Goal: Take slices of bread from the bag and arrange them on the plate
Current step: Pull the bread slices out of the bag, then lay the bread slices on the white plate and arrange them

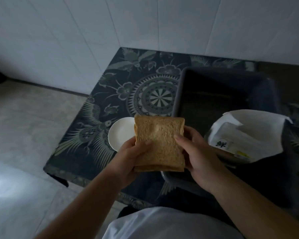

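A small stack of brown bread slices [160, 144] is held flat in the air between both hands. My left hand [128, 157] grips its left edge with the thumb on top. My right hand [195, 152] grips the right edge the same way. The stack hangs partly over a small white plate [119, 133] on the table, hiding the plate's right side. The bread bag [245, 133], clear with white printing, lies open to the right, inside a dark tray.
A low table with a dark patterned cloth [110, 87] stands against a white tiled wall. A dark rectangular tray [179, 87] fills its right half. Pale floor lies to the left. My white shirt shows at the bottom.
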Demonstrator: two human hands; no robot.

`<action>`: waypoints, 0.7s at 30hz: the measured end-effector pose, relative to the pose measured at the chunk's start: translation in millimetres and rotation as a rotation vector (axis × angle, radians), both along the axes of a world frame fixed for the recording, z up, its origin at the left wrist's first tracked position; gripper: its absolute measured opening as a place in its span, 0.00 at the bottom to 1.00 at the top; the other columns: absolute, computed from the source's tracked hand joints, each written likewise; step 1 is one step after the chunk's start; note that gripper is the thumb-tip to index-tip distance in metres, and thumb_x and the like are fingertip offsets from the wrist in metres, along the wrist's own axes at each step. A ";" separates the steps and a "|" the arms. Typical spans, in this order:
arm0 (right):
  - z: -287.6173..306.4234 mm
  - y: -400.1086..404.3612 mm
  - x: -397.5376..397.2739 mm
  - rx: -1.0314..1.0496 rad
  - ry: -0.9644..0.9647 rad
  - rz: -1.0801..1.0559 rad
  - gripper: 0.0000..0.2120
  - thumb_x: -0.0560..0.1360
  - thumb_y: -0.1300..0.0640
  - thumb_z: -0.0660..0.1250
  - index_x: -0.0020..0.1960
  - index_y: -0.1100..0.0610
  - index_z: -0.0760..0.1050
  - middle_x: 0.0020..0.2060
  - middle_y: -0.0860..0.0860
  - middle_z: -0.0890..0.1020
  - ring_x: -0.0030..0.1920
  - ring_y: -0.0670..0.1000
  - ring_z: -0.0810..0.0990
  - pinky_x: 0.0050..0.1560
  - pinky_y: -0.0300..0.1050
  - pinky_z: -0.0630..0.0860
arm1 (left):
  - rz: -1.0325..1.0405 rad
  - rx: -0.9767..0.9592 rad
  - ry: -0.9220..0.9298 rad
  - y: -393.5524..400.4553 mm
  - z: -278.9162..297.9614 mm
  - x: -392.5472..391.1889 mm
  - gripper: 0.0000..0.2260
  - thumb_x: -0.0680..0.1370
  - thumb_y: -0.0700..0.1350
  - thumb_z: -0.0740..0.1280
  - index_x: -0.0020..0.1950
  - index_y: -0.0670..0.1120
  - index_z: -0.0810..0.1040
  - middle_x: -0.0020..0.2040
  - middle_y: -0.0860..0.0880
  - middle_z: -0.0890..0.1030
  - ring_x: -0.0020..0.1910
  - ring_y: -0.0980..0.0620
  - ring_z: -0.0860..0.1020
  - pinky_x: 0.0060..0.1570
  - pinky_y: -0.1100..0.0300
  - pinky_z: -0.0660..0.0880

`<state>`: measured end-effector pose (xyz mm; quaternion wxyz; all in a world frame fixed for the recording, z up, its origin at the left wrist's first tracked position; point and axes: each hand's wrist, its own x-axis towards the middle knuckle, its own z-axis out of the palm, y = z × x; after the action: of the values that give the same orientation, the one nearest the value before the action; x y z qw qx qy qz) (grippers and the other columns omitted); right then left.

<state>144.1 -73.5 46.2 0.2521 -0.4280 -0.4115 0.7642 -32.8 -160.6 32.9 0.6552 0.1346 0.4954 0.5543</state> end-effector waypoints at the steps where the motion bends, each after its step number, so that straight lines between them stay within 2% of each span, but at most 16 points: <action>1: -8.0 -8.4 -11.2 -0.014 -0.022 0.014 0.16 0.75 0.51 0.69 0.63 0.44 0.74 0.56 0.47 0.83 0.54 0.49 0.84 0.52 0.54 0.80 | -0.001 -0.016 -0.004 -6.6 -6.5 -11.3 0.21 0.72 0.46 0.74 0.62 0.39 0.78 0.55 0.38 0.83 0.52 0.38 0.83 0.41 0.51 0.81; 3: -25.2 -24.6 -35.8 -0.036 -0.044 0.015 0.17 0.76 0.51 0.69 0.63 0.41 0.73 0.56 0.46 0.83 0.54 0.48 0.83 0.55 0.54 0.80 | -0.015 -0.056 0.016 -16.9 -21.4 -36.8 0.20 0.71 0.47 0.75 0.60 0.40 0.80 0.54 0.37 0.83 0.51 0.37 0.83 0.40 0.46 0.81; 5: -43.4 -37.8 -64.2 -0.021 -0.114 -0.007 0.15 0.76 0.51 0.69 0.59 0.37 0.73 0.56 0.45 0.83 0.54 0.47 0.83 0.56 0.53 0.79 | -0.046 -0.128 0.075 -23.1 -38.3 -65.3 0.18 0.71 0.47 0.75 0.58 0.42 0.81 0.55 0.37 0.83 0.53 0.34 0.81 0.49 0.39 0.77; 7: -62.5 -48.2 -94.3 -0.016 -0.195 -0.045 0.15 0.76 0.52 0.69 0.55 0.34 0.72 0.56 0.45 0.81 0.55 0.48 0.82 0.57 0.54 0.79 | -0.062 -0.223 0.136 -26.8 -55.5 -94.8 0.20 0.71 0.48 0.73 0.61 0.42 0.79 0.56 0.37 0.83 0.55 0.35 0.81 0.54 0.33 0.76; 9: -83.0 -56.6 -122.7 -0.043 -0.257 -0.079 0.15 0.76 0.52 0.69 0.55 0.34 0.71 0.57 0.45 0.80 0.56 0.49 0.81 0.57 0.57 0.78 | -0.077 -0.296 0.174 -28.2 -71.2 -121.9 0.22 0.72 0.48 0.72 0.64 0.42 0.77 0.57 0.37 0.83 0.56 0.36 0.81 0.54 0.34 0.77; 13: -120.4 -62.3 -168.3 -0.103 -0.410 -0.163 0.18 0.75 0.48 0.69 0.63 0.43 0.69 0.58 0.47 0.79 0.55 0.53 0.80 0.55 0.60 0.79 | -0.176 -0.342 0.287 -21.3 -97.9 -162.1 0.20 0.78 0.48 0.69 0.68 0.45 0.72 0.62 0.40 0.80 0.58 0.39 0.80 0.57 0.37 0.77; 17: -143.4 -52.1 -195.2 -0.144 -0.484 -0.266 0.13 0.76 0.48 0.67 0.59 0.43 0.69 0.55 0.48 0.79 0.54 0.53 0.80 0.55 0.60 0.78 | -0.297 -0.354 0.394 -0.9 -108.3 -186.9 0.21 0.79 0.47 0.67 0.71 0.45 0.70 0.63 0.42 0.79 0.59 0.41 0.79 0.61 0.40 0.75; 19: -149.2 -41.5 -206.2 -0.137 -0.491 -0.311 0.13 0.77 0.50 0.66 0.60 0.45 0.70 0.55 0.48 0.79 0.53 0.52 0.79 0.56 0.58 0.78 | -0.333 -0.353 0.434 14.7 -111.2 -196.6 0.23 0.78 0.48 0.67 0.72 0.46 0.69 0.64 0.42 0.78 0.60 0.41 0.77 0.61 0.42 0.75; 21: -151.6 -29.1 -215.9 -0.107 -0.513 -0.347 0.14 0.78 0.51 0.65 0.63 0.48 0.71 0.53 0.46 0.79 0.51 0.49 0.79 0.52 0.52 0.78 | -0.353 -0.326 0.457 30.5 -113.3 -201.8 0.24 0.79 0.46 0.65 0.75 0.47 0.66 0.65 0.42 0.76 0.61 0.42 0.77 0.59 0.46 0.75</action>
<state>-71.8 -102.5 -105.4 0.2437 -0.6833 -0.3417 0.5975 -234.6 -130.1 -80.4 0.6260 0.2325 0.6808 0.3010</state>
